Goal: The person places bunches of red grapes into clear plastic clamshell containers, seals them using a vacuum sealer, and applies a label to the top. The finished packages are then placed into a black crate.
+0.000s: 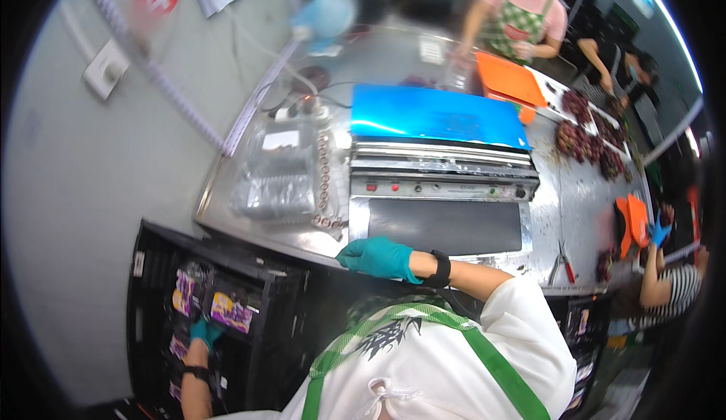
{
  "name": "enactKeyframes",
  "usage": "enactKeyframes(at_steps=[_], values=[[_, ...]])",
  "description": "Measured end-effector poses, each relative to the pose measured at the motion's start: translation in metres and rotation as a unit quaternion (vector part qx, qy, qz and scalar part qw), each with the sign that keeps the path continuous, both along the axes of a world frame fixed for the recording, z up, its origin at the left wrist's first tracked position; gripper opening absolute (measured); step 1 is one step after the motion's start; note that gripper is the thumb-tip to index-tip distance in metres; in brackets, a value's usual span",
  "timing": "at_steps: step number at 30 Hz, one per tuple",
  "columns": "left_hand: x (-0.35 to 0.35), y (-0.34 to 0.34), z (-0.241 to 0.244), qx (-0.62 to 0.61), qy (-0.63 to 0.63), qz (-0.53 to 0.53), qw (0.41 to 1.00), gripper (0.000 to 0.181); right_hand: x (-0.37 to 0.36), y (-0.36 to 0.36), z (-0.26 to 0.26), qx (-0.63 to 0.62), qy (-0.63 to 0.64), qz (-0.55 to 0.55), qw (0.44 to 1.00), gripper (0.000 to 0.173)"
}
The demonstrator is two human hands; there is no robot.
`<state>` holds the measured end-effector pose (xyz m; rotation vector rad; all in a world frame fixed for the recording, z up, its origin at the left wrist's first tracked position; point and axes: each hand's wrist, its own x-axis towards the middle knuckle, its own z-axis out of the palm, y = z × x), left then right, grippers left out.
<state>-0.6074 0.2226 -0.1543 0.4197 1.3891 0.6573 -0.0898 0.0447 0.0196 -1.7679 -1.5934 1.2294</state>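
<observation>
My left hand point(205, 332), in a teal glove, reaches down into a black plastic crate point(136, 306) at the lower left. Its fingers are partly hidden beside a clear package with a purple and yellow label point(231, 312); whether it holds anything cannot be told. More labelled packs lie around it. My right hand point(377, 256), also gloved in teal, rests at the front edge of the steel table, with its fingers bent and nothing visible in it. Just beyond it stands a film wrapping machine point(442, 170) with a blue cover and a dark front plate point(445, 227).
Stacked clear plastic trays point(278, 176) stand left of the wrapper. Red-handled pruning shears point(561, 267), bunches of grapes point(578, 142) and an orange scale point(510, 79) are to the right. Co-workers stand across the table point(522, 17) and at its right end point(669, 289).
</observation>
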Motion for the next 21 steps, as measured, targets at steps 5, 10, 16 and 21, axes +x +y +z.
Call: enactKeyframes(at_steps=[5, 10, 16, 21], values=[[-0.019, 0.001, 0.023, -0.027, 0.399, -0.214, 0.891, 0.037, 0.013, -0.01, 0.026, -0.088, 0.03, -0.02, 0.995, 0.033], [0.009, -0.011, 0.141, 0.229, 0.606, -0.419, 0.637, 0.021, 0.042, -0.036, 0.042, -0.043, 0.038, -0.094, 0.994, 0.03], [0.126, -0.117, 0.28, 0.225, 0.338, -0.193, 0.893, 0.016, 0.078, -0.079, 0.039, -0.009, 0.071, -0.135, 0.988, 0.03], [0.27, -0.17, 0.284, 0.315, 0.226, -0.295, 0.874, 0.02, 0.135, -0.141, 0.037, 0.004, 0.14, -0.184, 0.973, 0.03]])
